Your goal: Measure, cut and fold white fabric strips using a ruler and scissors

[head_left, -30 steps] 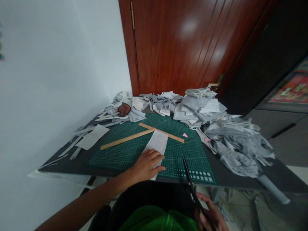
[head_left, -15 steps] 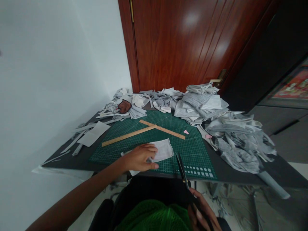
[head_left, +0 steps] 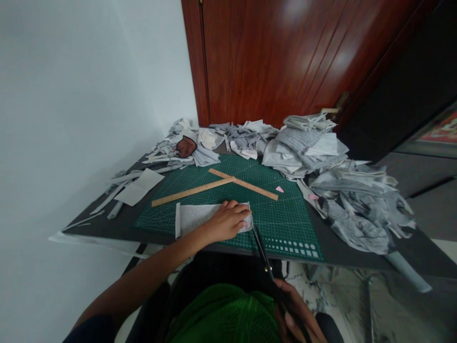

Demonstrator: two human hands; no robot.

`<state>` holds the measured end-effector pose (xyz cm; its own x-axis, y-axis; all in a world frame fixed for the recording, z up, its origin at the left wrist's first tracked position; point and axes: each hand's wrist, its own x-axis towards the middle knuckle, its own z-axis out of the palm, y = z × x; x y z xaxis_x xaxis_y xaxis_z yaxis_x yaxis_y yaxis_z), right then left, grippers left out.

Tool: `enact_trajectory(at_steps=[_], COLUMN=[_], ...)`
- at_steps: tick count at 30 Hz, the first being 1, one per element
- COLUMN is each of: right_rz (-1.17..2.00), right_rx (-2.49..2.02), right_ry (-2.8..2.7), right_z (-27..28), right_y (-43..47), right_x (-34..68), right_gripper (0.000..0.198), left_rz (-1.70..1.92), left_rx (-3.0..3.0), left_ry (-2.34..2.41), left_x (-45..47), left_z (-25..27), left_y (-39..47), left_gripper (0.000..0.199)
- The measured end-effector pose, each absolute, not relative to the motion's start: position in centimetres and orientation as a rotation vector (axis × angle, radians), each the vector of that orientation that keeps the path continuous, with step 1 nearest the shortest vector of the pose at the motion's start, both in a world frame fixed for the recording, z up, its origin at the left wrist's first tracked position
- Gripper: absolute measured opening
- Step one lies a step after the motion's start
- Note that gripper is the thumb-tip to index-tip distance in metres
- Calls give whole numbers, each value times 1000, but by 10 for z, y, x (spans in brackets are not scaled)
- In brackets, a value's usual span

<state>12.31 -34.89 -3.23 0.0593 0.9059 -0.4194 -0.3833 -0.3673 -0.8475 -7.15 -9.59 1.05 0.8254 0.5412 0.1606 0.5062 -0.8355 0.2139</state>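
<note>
A strip of light grey cloth (head_left: 195, 215) lies flat along the near edge of the green cutting mat (head_left: 214, 188), with a folded band at its left end. Over its right part rests my left hand (head_left: 228, 221), fingers bent together and holding the cloth near its right edge. My right hand (head_left: 298, 309), low at the right and partly dark, is closed around the handles of large black scissors (head_left: 263, 252). The scissor blades point up and away from me, their tips at the lower right corner of the cloth. Whether the blades touch the cloth I cannot tell.
Two wooden rulers (head_left: 193, 190) cross on the mat behind the cloth. A pink scrap (head_left: 279, 189) lies right of them. Heaps of grey cloth (head_left: 303, 147) line the back and right side. A pale sheet (head_left: 144, 186) and narrow strips lie at the left.
My left hand has moved right along the cloth, which now lies straighter with its left end uncovered. The scissors have come left, to the cloth's right edge.
</note>
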Motion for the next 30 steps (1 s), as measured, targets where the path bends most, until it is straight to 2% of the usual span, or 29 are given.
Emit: enact_trajectory(at_steps=[8,14,18,22,24,27,30], right_rz=[1616,1536,1276,602,404,222,245], right_rx=[-1253,-1347,-1619,-2134,-2200,-2101,-2064], right_ry=[-444,-534,-1003,-1426,-1568,-1770,-1788], right_z=[-28,-16,-9,-5,-7,-16,-29], right_y=[-333,-332,-308,-275,-262,-249,-241], right_x=[114,131,175,225,248,278,298], right_gripper=[76,71,69,54,52,51,54], left_rz=[383,376,370,407,432,475,595], left_rx=[2796,2872,2902,2849,2811,2773,2787], left_ry=[790,701,553,497,534,620,849], left_x=[-75,-74,-73,-72,-70,-69,-73], left_z=[4,2,5,7,5,0,-4], left_y=[-94,-98,-97,-94,-94,-98,-98], left_gripper=[48,19,21,21,20,25,30])
